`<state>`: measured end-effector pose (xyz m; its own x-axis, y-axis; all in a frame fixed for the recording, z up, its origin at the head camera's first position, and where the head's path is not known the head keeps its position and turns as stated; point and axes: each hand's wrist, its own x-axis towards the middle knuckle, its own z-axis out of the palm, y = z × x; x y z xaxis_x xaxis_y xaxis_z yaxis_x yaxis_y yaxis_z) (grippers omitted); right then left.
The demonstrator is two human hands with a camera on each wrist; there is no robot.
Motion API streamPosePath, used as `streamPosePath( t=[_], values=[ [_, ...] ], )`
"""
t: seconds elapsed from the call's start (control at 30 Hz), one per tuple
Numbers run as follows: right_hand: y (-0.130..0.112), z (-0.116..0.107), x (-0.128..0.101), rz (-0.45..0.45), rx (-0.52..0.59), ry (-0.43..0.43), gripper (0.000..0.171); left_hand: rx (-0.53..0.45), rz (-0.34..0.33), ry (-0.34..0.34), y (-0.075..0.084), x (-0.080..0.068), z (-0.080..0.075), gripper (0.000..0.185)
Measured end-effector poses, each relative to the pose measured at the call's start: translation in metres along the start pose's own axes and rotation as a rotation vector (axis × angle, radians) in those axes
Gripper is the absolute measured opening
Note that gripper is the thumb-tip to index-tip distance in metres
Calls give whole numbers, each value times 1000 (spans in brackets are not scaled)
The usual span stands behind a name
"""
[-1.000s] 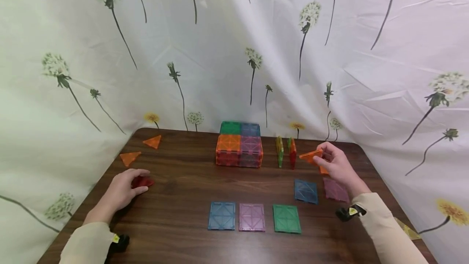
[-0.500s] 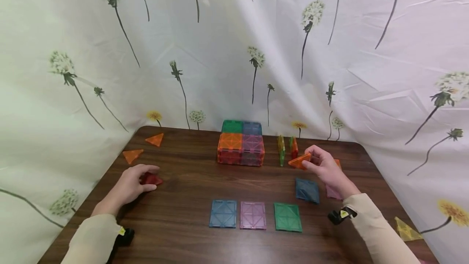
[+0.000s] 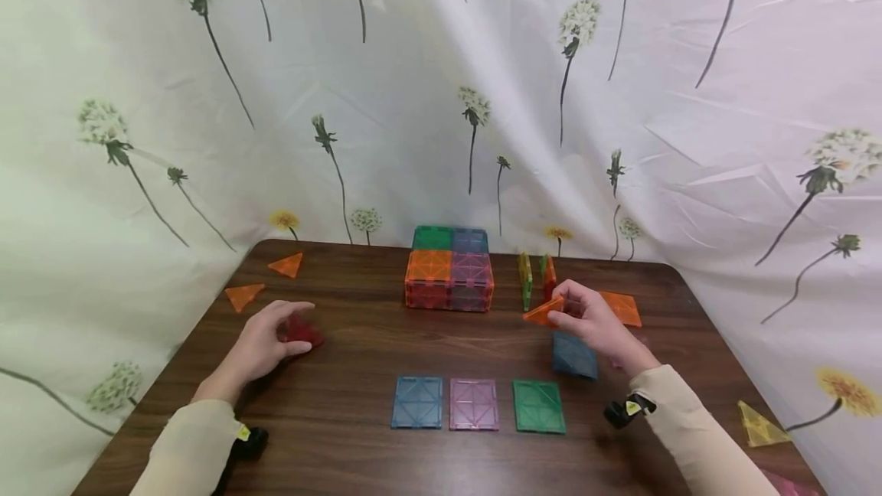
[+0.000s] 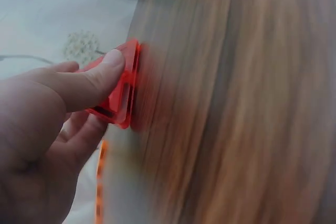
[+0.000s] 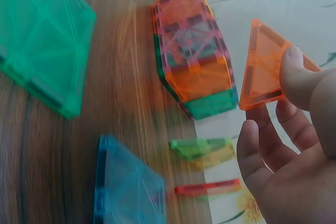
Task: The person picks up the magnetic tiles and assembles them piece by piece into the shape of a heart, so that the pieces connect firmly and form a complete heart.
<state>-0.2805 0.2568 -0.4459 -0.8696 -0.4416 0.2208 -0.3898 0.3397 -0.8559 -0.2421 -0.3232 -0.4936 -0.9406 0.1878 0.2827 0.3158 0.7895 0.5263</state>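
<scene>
Left hand is curled round a red triangular tile, thumb pressed on its face and fingers tucked behind, right at the left side of the desk. The left wrist view shows that tile standing on edge against the wood, pinched firmly.

Over on the right, the right hand pinches an orange triangular tile between thumb and fingers, lifted off the desk, just in front of the two upright tiles. From the right wrist view the orange triangle sits under the thumb tip, the other fingers loosely spread below it.

Behind, mid-desk, stands the flat block of coloured square tiles. Near the front edge lie a blue square, a pink square and a green square in a row. A darker blue square lies just beneath the right hand, an orange tile beside it. Two orange triangles lie flat at far left.
</scene>
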Motion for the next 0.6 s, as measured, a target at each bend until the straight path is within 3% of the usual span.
streamPosePath(
  t=[0.2, 0.4, 0.6],
  values=[
    [2, 18, 11, -63, -13, -24, 15, -82, -38, 15, 14, 10, 16, 46],
    [4, 35, 18, -61, -118, -46, 13, -159, -3, 18, 39, 20, 37, 31],
    [3, 51, 26, -87, -200, -55, 15, -210, 50, -47, 65, 33, 55, 22]
  ],
)
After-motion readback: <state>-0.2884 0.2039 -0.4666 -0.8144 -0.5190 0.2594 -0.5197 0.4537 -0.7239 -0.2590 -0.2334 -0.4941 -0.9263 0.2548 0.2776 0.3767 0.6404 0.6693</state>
